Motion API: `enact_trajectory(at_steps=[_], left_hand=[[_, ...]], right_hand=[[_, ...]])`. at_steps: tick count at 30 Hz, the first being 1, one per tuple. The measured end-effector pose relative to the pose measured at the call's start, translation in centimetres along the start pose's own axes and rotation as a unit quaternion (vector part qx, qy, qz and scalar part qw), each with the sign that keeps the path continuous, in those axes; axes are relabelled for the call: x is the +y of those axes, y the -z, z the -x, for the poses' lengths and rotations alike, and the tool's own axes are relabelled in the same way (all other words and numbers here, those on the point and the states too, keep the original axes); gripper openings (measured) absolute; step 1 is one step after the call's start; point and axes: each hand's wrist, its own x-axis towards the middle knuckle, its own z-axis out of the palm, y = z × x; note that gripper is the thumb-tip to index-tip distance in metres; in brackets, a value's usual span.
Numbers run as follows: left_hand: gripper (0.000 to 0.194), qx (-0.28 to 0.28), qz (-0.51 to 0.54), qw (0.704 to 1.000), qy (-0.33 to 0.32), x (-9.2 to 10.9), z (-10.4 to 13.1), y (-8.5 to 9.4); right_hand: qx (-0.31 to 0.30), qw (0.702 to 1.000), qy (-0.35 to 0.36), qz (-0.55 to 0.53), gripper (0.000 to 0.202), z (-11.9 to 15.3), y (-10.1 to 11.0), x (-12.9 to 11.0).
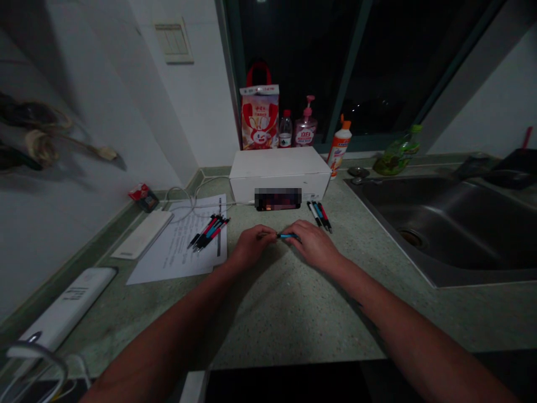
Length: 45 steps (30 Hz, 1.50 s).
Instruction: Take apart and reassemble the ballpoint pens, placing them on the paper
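At the near left, a power strip lay on the desk. Farther in, at the middle, the left hand and right hand held a blue pen crosswise between them, fingertips pinched on it. To the left, a bunch of pens lay on paper; to the right, a second bunch lay bare on the desk. Beyond were a phone, then a white box.

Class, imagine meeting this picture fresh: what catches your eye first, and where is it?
A newcomer would probably notice first the left hand and right hand, close together over the counter, holding a blue pen. Next comes the red bag, standing behind the white box against the dark window. The steel sink on the right also draws the eye.
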Motion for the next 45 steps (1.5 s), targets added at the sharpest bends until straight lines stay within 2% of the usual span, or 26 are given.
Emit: enact_trajectory(at_steps=[3,6,9,13,16,17,21,24,28,30,32,35,37,40,42,45], left_hand=[[0.005,0.021,-0.019,0.998,-0.051,-0.12,0.07,-0.03],[0.008,0.028,-0.015,0.995,-0.090,-0.26,0.08,-0.15],[0.022,0.055,0.015,0.997,-0.057,-0.30,0.01,-0.25],[0.015,0.059,-0.015,0.998,0.001,-0.09,-0.03,-0.12],[0.007,0.055,-0.028,0.998,-0.024,0.07,-0.03,-0.03],[0.009,0.060,-0.018,0.998,-0.028,0.10,-0.05,-0.03],[0.009,0.064,0.013,0.998,0.010,0.06,-0.12,-0.02],[0.011,0.066,0.009,0.998,-0.010,0.02,-0.15,0.01],[0.012,0.064,0.020,0.998,0.017,0.00,-0.13,-0.07],[0.009,0.064,-0.002,0.998,0.005,0.01,-0.12,-0.11],[0.014,0.072,-0.006,0.997,-0.006,0.05,-0.10,-0.09],[0.016,0.060,0.005,0.998,0.021,0.07,-0.06,-0.02],[0.013,0.053,0.008,0.998,0.012,0.01,-0.07,0.00],[0.019,0.069,0.031,0.997,0.004,-0.10,-0.12,-0.07],[0.018,0.069,0.035,0.997,0.023,-0.12,-0.14,-0.13],[0.014,0.075,0.026,0.997,0.010,-0.06,-0.13,-0.16]], right_hand=[[-0.005,1.000,-0.002,-0.017,0.017,0.05,-0.10,-0.03],[-0.012,1.000,-0.004,-0.021,0.020,0.00,-0.21,-0.12],[-0.010,1.000,-0.016,-0.014,0.021,-0.08,-0.25,-0.27],[-0.003,1.000,-0.027,-0.007,0.022,-0.08,-0.26,-0.24],[-0.003,1.000,-0.028,-0.007,0.022,-0.05,-0.28,-0.10],[-0.003,1.000,-0.029,-0.007,0.022,-0.05,-0.28,-0.07],[-0.004,0.999,-0.032,-0.008,0.022,-0.09,-0.24,-0.10],[-0.002,0.999,-0.033,-0.005,0.022,-0.10,-0.21,-0.17],[-0.001,0.999,-0.032,0.001,0.022,-0.08,-0.20,-0.19],[-0.003,1.000,-0.031,0.002,0.023,-0.06,-0.20,-0.18],[-0.003,1.000,-0.030,0.001,0.023,-0.05,-0.19,-0.18],[-0.004,1.000,-0.029,0.005,0.023,-0.04,-0.18,-0.21],[-0.006,0.999,-0.031,0.007,0.023,-0.06,-0.20,-0.21],[-0.010,0.999,-0.036,0.006,0.022,-0.13,-0.27,-0.12],[-0.009,0.999,-0.035,0.007,0.022,-0.16,-0.33,-0.04],[-0.004,1.000,-0.031,0.005,0.022,-0.15,-0.37,0.00]])
